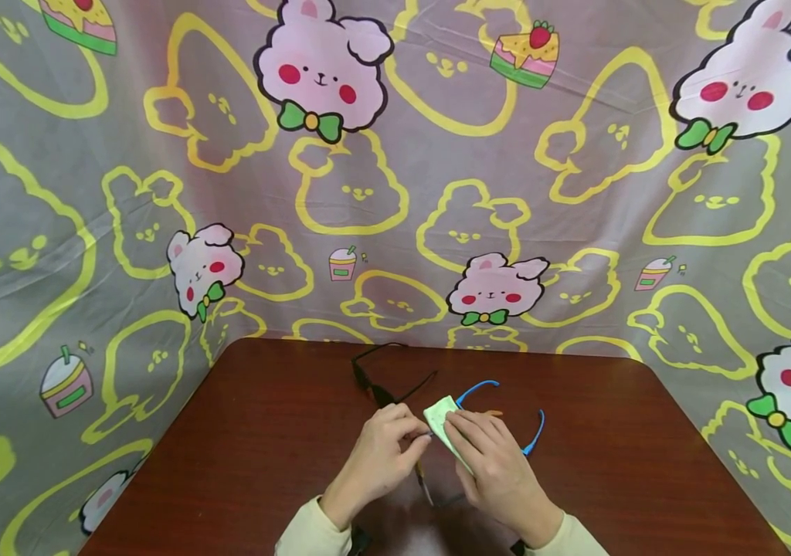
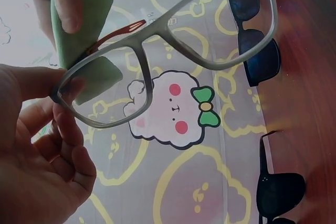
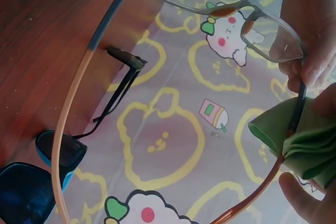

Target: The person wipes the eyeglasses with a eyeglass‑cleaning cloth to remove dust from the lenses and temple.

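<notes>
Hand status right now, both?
Left hand: closed, pinching the glasses at one frame corner.
Right hand: closed, holding the green cloth.

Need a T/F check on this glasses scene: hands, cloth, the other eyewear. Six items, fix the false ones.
1. The left hand pinches the clear-lensed glasses at a front corner. True.
2. The right hand holds a blue cloth. False: the cloth is light green.
3. The cloth touches a temple of the clear-lensed glasses. True.
4. Just one other pair rests on the table. False: two do, a black pair and a blue-templed pair.
5. In the head view, the blue-templed pair is nearer the right hand than the left hand. True.
6. The clear-lensed glasses lie untouched on the table. False: they are held in the hands.
</notes>
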